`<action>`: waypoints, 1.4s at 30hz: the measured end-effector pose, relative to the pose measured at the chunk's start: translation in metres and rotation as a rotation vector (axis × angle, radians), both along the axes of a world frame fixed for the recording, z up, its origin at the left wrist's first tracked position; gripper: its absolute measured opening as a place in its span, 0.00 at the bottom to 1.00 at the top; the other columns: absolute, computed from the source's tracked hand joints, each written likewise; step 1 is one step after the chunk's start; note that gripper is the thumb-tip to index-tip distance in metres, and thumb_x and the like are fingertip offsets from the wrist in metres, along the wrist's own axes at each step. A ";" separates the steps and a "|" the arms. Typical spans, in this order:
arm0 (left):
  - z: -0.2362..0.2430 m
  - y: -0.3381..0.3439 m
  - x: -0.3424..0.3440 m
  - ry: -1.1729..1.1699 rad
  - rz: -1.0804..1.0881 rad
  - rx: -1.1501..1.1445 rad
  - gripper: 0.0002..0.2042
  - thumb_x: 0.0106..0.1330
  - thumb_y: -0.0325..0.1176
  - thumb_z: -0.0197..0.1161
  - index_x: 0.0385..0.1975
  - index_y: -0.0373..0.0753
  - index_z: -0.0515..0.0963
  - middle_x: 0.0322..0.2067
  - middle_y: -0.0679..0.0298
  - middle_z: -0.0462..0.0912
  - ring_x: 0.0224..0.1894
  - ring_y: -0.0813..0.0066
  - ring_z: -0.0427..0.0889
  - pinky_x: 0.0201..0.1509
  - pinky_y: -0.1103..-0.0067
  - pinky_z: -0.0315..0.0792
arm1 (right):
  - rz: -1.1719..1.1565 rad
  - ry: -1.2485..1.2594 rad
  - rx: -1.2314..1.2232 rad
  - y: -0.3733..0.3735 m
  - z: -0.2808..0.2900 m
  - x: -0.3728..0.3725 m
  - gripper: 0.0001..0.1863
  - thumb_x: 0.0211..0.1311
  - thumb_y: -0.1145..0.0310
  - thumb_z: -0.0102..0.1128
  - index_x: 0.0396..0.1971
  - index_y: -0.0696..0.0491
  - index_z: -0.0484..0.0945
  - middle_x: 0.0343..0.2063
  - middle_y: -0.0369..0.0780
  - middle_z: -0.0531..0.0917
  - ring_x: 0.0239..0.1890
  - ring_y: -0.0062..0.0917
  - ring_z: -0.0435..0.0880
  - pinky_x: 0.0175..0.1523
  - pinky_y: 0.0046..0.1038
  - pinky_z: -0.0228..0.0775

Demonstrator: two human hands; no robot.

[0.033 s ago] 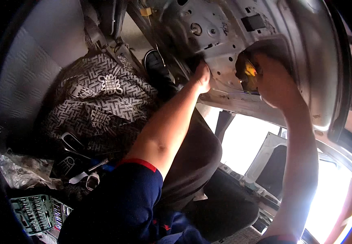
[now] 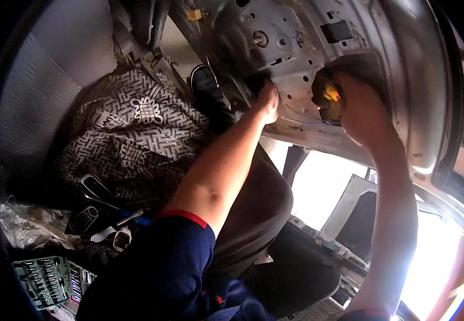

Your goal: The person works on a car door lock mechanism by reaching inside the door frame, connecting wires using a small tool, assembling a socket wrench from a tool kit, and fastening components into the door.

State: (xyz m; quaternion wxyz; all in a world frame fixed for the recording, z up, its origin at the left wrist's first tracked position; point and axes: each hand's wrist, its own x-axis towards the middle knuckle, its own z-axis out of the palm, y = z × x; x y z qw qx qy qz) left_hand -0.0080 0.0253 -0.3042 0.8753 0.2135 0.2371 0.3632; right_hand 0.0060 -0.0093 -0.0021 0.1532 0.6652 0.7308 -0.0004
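The door is bare but work looks unfinished, the spread and hold of left hand and right hand unclear.

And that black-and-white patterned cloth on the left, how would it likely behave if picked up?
The patterned cloth would probably be floppy, since it lies in loose, rumpled folds. Breaking seems unlikely, as it looks like soft woven fabric. It probably wouldn't roll, being spread out and creased; whether any edge is fastened down, I can't tell.
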 end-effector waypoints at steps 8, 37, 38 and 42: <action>0.016 -0.008 0.014 -0.105 0.171 -0.342 0.38 0.75 0.66 0.29 0.71 0.43 0.64 0.75 0.61 0.59 0.75 0.65 0.56 0.77 0.62 0.45 | 0.007 -0.169 -0.008 -0.019 0.016 -0.007 0.18 0.63 0.78 0.54 0.53 0.56 0.77 0.51 0.51 0.80 0.55 0.46 0.78 0.62 0.43 0.71; -0.023 -0.003 0.060 -0.056 0.408 -0.341 0.27 0.78 0.56 0.40 0.56 0.39 0.74 0.50 0.58 0.82 0.46 0.66 0.81 0.48 0.68 0.77 | 0.063 -0.654 -0.269 -0.034 0.016 -0.014 0.12 0.57 0.79 0.59 0.42 0.58 0.81 0.45 0.50 0.80 0.53 0.42 0.78 0.61 0.42 0.71; -0.022 -0.004 0.060 -0.052 0.347 -0.369 0.30 0.78 0.57 0.38 0.60 0.36 0.72 0.55 0.55 0.79 0.53 0.63 0.78 0.56 0.68 0.72 | 0.087 -0.660 -0.262 -0.037 0.019 -0.015 0.13 0.58 0.79 0.58 0.44 0.58 0.81 0.45 0.50 0.81 0.53 0.43 0.78 0.61 0.42 0.71; -0.017 -0.003 0.056 -0.056 0.322 -0.357 0.36 0.78 0.58 0.33 0.68 0.32 0.67 0.66 0.50 0.72 0.67 0.58 0.70 0.71 0.69 0.60 | 0.153 -0.362 -0.011 -0.059 0.040 -0.019 0.16 0.64 0.77 0.56 0.51 0.57 0.78 0.49 0.48 0.81 0.54 0.44 0.79 0.62 0.42 0.72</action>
